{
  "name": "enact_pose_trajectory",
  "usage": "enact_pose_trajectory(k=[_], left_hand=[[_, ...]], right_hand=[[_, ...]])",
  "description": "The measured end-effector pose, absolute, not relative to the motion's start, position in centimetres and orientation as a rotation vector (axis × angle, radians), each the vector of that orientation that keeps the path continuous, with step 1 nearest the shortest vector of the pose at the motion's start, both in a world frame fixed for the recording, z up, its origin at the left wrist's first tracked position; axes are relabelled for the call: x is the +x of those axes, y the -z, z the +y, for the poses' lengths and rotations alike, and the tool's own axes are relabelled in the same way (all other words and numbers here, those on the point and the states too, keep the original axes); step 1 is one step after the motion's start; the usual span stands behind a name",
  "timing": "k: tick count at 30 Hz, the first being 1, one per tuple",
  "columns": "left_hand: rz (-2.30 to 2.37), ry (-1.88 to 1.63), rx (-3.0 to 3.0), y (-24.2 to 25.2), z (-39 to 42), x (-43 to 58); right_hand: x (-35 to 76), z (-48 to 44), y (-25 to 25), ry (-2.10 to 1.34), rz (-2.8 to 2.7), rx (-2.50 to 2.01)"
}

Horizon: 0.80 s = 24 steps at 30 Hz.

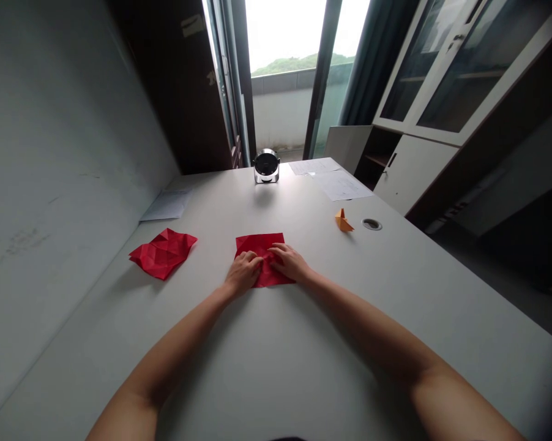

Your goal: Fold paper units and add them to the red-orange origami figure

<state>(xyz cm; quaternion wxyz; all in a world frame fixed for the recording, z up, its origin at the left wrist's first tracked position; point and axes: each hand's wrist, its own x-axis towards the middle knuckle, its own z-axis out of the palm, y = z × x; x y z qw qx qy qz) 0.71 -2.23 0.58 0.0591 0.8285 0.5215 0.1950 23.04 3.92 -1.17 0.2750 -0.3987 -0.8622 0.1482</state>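
A square sheet of red paper point(271, 280) lies on the white table in front of me, with fold lines across it. My left hand point(245, 271) is on its left side, fingers curled together with their tips on the paper near the middle. Over the right side rests my right hand point(289, 261), its fingers apart and touching the sheet. Both hands cover part of the paper, and the left fingertips are partly hidden. Farther left is a second red paper point(163, 253), creased all over and standing partly off the table.
A small orange folded paper piece point(343, 220) sits to the right, beside a round cable hole point(372, 224). At the far edge stands a round black-and-silver device point(266, 166). White sheets point(343, 185) lie back right, and another paper point(166, 204) lies by the left wall.
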Motion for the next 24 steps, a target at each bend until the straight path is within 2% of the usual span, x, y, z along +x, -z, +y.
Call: enact_pose_trajectory(k=[9,18,24], left_hand=[[1.780,-0.158,2.367,0.8,1.1,-2.6],[1.841,-0.182,2.333,1.2,0.6,-2.3],[1.958,-0.232,2.229,1.6,0.6,-2.1]], right_hand=[[22.8,3.8,0.9,-0.251,-2.506,-1.141],[22.4,6.6,1.5,-0.244,-2.649,-1.215],[22.6,7.2,2.1,-0.205,-2.529,-1.311]])
